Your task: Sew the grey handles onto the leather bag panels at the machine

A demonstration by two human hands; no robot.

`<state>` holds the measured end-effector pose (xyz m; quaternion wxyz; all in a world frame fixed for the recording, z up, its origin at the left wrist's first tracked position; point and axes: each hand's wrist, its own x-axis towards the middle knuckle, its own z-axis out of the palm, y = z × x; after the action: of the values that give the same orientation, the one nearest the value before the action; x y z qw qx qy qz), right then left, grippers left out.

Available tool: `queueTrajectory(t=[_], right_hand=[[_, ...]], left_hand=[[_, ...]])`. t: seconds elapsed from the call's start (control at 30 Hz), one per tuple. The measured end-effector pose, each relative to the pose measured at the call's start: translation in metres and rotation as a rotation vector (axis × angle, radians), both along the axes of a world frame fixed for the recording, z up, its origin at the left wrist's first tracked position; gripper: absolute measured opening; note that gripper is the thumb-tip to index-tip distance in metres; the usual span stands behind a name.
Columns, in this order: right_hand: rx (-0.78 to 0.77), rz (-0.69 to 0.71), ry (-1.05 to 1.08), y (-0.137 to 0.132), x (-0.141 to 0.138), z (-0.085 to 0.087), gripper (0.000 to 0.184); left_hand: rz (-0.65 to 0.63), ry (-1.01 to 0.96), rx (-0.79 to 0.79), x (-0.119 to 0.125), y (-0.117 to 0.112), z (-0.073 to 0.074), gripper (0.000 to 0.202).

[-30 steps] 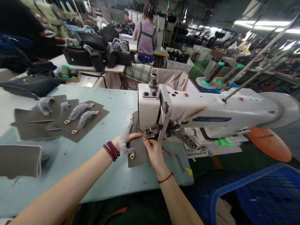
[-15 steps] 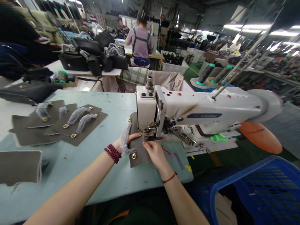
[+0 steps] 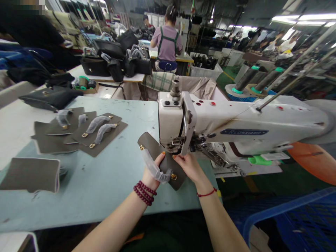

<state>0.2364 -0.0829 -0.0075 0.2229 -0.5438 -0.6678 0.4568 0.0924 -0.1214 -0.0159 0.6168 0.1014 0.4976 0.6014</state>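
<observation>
A grey-brown bag panel (image 3: 150, 140) lies at a slant beneath the head of a white sewing machine (image 3: 170, 117). On it is a handle (image 3: 154, 168) wrapped in clear film, with gold buckles at both ends. My left hand (image 3: 151, 175) reaches under the handle, its thumb on the panel near the machine's foot. The panel's right edge is pinched by my right hand (image 3: 189, 168), just in front of the needle area. Both hands are closed on the panel. The fingers under the panel are hidden.
Several similar panels with wrapped handles (image 3: 101, 134) lie to the left, beside a folded grey-brown piece (image 3: 31, 174). A blue crate (image 3: 252, 213) stands at lower right. Dark thread cones (image 3: 245, 79) rise behind the machine. A co-worker (image 3: 169, 43) sits farther back.
The panel has turned from nearly straight to a slant, its far end swinging left, clear of the machine head. Both hands have moved with it. The whole view has shifted slightly.
</observation>
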Motion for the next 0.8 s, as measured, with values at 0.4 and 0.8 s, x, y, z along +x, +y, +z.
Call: queueTrajectory(t=[0.4, 0.8], right_hand=[[0.080, 0.016, -0.037, 0.000, 0.000, 0.008, 0.035], [0.146, -0.052, 0.132, -0.006, -0.002, -0.003, 0.037]], left_hand=[[0.006, -0.154, -0.068, -0.002, -0.001, -0.001, 0.036], [-0.029, -0.040, 0.040, -0.004, 0.003, -0.011, 0.052]])
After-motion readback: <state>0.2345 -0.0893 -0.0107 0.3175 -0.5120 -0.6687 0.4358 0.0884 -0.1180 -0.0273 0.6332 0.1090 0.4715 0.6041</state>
